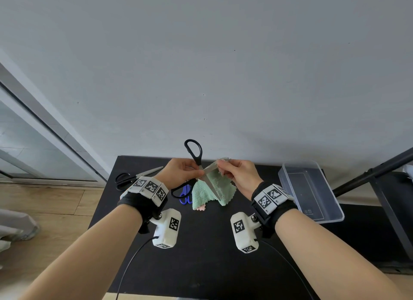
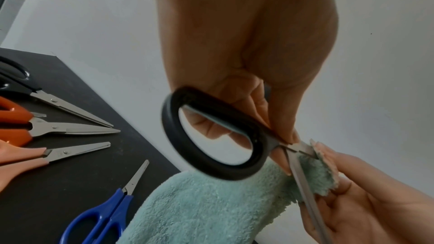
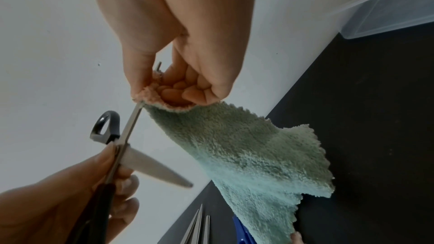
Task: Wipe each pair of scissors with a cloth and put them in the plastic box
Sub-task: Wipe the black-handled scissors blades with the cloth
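**Wiping the black scissors over the table**

My left hand [image 1: 181,171] grips the black-handled scissors [image 1: 194,151] near the pivot, blades spread, one handle loop pointing up. My right hand [image 1: 238,173] pinches a fold of the green cloth [image 1: 206,191] around one blade; the rest hangs down to the black table [image 1: 201,243]. The clear plastic box [image 1: 310,190] sits to my right. Blue scissors [image 2: 103,216], two orange pairs [image 2: 21,127] and another black pair [image 1: 125,179] lie at my left.
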`<state>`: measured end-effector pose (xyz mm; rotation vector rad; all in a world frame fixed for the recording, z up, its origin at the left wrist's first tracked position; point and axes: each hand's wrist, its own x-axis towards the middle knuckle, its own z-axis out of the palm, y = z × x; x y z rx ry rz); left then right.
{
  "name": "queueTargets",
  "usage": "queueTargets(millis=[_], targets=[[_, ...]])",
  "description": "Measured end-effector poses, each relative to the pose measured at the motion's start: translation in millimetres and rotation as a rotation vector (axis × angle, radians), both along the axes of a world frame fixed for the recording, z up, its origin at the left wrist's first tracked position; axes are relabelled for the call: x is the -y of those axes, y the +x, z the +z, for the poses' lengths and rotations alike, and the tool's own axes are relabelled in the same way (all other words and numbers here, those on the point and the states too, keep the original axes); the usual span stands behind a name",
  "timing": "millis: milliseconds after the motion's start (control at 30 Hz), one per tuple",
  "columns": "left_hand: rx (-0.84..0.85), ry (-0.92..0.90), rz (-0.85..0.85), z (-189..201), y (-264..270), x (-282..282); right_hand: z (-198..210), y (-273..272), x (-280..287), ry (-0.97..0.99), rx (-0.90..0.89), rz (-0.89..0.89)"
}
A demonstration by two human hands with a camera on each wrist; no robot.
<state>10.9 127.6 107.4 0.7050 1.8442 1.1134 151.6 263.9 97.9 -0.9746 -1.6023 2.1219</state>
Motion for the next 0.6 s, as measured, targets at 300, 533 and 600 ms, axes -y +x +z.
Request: queueTargets(millis=[300,533,600], targets=[[-0.009,-0.047,0.003,-5.7,-3.6,5.9,0.7,6.5,-8.6,0.017,0.009,0.01],[-0.016,-0.085,0.026,-8.6,0.7,12.9,-4.2,12.1,-15.7,0.028,0.035,0.035],[-0.026,-0.098,0.044,-7.3,-0.1,16.5,-5.0,14.2,-19.4,0.023,0.047,0.002]])
